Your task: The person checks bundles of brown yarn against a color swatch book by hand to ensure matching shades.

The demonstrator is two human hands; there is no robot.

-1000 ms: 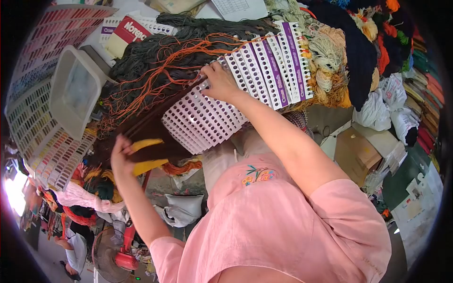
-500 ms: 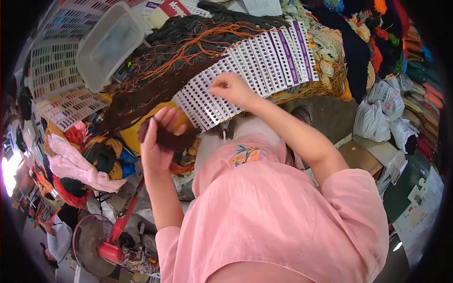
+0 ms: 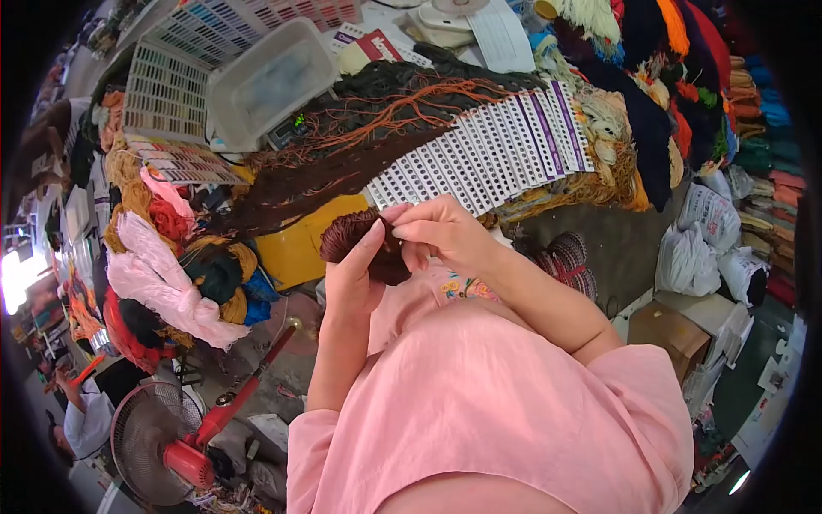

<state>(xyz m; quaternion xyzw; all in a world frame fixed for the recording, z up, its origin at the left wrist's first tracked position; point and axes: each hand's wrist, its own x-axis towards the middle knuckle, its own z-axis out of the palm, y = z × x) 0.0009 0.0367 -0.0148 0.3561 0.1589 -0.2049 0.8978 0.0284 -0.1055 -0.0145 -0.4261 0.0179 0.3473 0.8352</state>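
A dark brown bundle of yarn (image 3: 347,236) is held in my left hand (image 3: 358,265), with the thumb on its near side. My right hand (image 3: 445,233) touches the right side of the bundle, its thumb and forefinger pinched close to my left fingertips. Whatever lies between those right fingertips is too small to make out. Just beyond both hands lies a row of white cards (image 3: 467,158) with dark round spots, some with purple strips. Long dark brown strands (image 3: 317,184) stretch to the left of the cards.
A clear plastic bin (image 3: 272,81) stands at the back left by thread colour charts (image 3: 163,98). Pink yarn (image 3: 158,274) hangs at the left. Below it is a red fan (image 3: 188,463), with another person (image 3: 86,420) beyond. White plastic bags (image 3: 692,248) sit at the right.
My right hand has come down from above the cards to the brown bundle and meets my left hand there. The view has shifted, so the table things appear further right.
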